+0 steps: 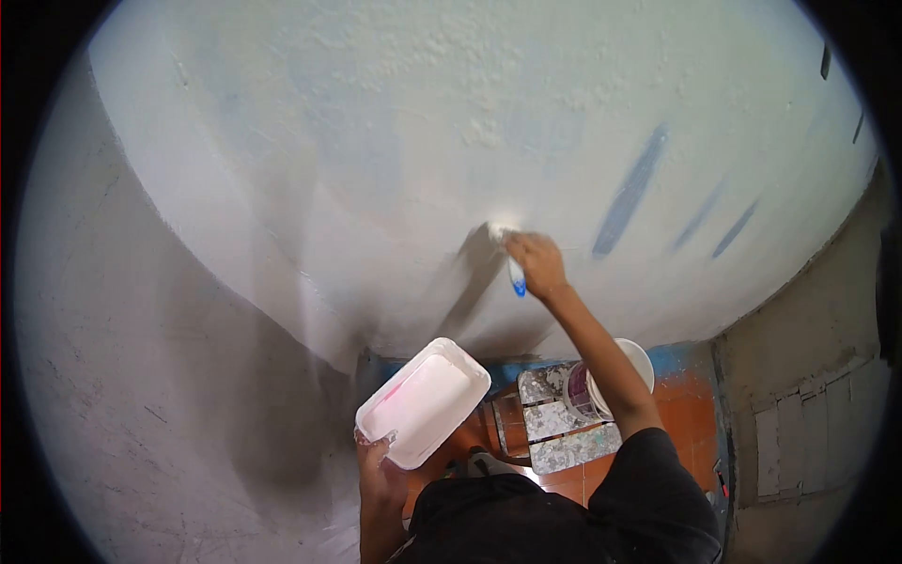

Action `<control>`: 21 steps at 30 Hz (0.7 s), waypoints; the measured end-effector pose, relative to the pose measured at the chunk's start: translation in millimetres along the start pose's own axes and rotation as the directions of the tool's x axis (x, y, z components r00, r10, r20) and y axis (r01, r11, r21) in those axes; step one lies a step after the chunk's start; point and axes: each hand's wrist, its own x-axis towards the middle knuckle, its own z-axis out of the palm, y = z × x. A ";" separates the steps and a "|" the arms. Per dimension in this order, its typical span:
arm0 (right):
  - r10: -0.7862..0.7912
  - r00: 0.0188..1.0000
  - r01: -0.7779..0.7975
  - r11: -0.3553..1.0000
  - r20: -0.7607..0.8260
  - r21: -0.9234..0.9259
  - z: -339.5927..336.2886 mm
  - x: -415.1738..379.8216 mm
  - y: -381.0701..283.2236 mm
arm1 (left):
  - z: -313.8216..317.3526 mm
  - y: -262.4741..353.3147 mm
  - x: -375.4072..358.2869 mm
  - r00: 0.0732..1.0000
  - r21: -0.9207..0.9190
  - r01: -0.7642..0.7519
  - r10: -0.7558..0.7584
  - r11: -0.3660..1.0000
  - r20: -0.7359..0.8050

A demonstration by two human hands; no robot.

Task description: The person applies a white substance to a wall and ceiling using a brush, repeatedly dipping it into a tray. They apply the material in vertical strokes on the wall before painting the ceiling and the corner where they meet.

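Note:
My right hand (536, 263) is closed around a paintbrush (517, 277) with a white and blue handle. The brush's pale bristle end is against or very close to the wall (404, 216), which is whitish with blue-grey patches. Lower left, my left hand (376, 461) grips the near corner of a white rectangular tray (462, 353). Whitish paint with a pink streak lies in the tray. White smears show on the left fingers.
Below the right arm, a paint-spattered slatted stool (568, 449) bears a clear tub (581, 393) and a white bucket (636, 362). Orange floor tiles (684, 414) lie beneath. Grey walls (169, 376) stand at both sides, and several panels (799, 442) lean at the right.

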 end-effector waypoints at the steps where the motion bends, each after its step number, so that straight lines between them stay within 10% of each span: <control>1: -0.009 0.999 0.010 1.000 -0.043 0.020 -8.6 16.5 6.3 | 0.7 1.0 -0.7 1.000 0.034 -0.010 0.009 0.999 0.008; 10: -0.002 0.870 -0.080 0.986 -0.492 -0.146 -133.6 181.1 30.5 | 34.8 6.1 -3.5 0.999 -0.038 -0.041 0.040 0.998 -0.026; 21: -0.039 0.991 0.038 0.999 -0.129 -0.006 -43.8 82.2 -9.7 | 41.4 12.4 -6.0 0.997 -0.023 -0.064 0.063 0.998 -0.043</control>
